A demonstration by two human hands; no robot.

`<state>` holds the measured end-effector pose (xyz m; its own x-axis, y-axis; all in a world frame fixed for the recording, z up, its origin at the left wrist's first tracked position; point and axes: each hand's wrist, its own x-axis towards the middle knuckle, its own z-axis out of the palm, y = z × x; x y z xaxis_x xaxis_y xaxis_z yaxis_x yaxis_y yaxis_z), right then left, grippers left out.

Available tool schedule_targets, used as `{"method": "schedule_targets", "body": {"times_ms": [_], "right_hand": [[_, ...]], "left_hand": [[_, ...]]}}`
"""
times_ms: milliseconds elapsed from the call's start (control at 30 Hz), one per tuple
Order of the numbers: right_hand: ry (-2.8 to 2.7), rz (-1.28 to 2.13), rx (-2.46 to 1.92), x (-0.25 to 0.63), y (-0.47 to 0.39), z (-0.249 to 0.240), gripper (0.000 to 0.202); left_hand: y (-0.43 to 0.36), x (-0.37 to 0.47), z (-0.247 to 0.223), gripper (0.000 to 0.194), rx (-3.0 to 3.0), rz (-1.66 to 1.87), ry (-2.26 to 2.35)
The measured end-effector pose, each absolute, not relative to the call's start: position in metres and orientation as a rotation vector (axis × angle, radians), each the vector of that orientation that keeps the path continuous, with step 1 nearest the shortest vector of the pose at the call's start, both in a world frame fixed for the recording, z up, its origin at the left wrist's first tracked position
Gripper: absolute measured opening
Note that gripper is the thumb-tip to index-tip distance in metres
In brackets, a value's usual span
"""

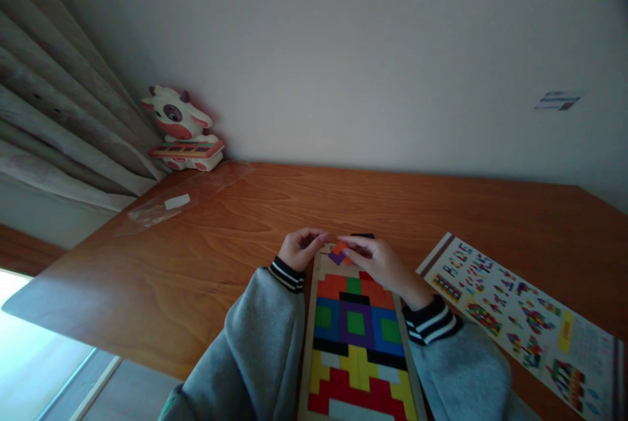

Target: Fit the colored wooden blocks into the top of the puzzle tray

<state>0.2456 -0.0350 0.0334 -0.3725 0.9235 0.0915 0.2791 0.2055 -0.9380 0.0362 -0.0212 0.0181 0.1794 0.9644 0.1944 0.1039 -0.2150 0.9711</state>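
Note:
A wooden puzzle board (306, 369) lies lengthwise before me, filled over much of its face with flat coloured blocks in red, yellow, black, blue, green, purple and orange. My right hand (377, 263) is over its far end, thumb and fingers closed on a small orange block (341, 248). Right by that block shows a purple block (336, 257); whether the two touch is unclear. My left hand (300, 248) is at the far left corner of the board, fingers curled and thumb close to the forefinger. Anything between those fingertips is hidden. A black piece (363, 235) shows behind my right hand.
A printed sheet with coloured block patterns (520, 316) lies right of the board on the wooden table (235, 231). Clear plastic wrapping (157, 212) lies at the left. A cow-shaped toy keyboard (186, 130) stands in the back left corner by the curtain (63, 101).

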Motion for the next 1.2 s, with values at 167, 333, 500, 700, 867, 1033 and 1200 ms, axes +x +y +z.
{"method": "schedule_targets", "body": {"times_ms": [167, 333, 500, 700, 867, 1033, 1200], "right_hand": [[-1.947, 1.046, -1.175, 0.232, -0.028, 0.032, 0.018], [-2.080, 0.921, -1.168, 0.220, -0.027, 0.028, 0.016], [-2.146, 0.728, -1.175, 0.217, -0.031, 0.022, 0.018], [-2.241, 0.470, -1.189, 0.223, -0.035, 0.021, 0.018], [-2.203, 0.433, -1.282, 0.235, -0.039, 0.022, 0.015], [-2.136, 0.446, -1.283, 0.259, -0.042, 0.024, 0.017], [-2.046, 0.417, -1.204, 0.288, -0.050, 0.027, 0.022]], "left_hand": [[-0.020, 0.011, 0.014, 0.028, 1.944, 1.124, 1.287], [-0.021, 0.008, 0.013, 0.025, 2.295, 0.970, 1.139], [-0.019, 0.010, 0.011, 0.022, 2.410, 0.988, 1.002], [-0.021, 0.009, 0.010, 0.037, 2.464, 0.956, 1.043], [-0.023, 0.010, 0.011, 0.041, 2.486, 0.901, 1.116], [-0.021, 0.011, 0.012, 0.039, 2.531, 0.974, 1.119], [-0.025, 0.017, 0.017, 0.010, 2.672, 1.097, 0.841]]}}
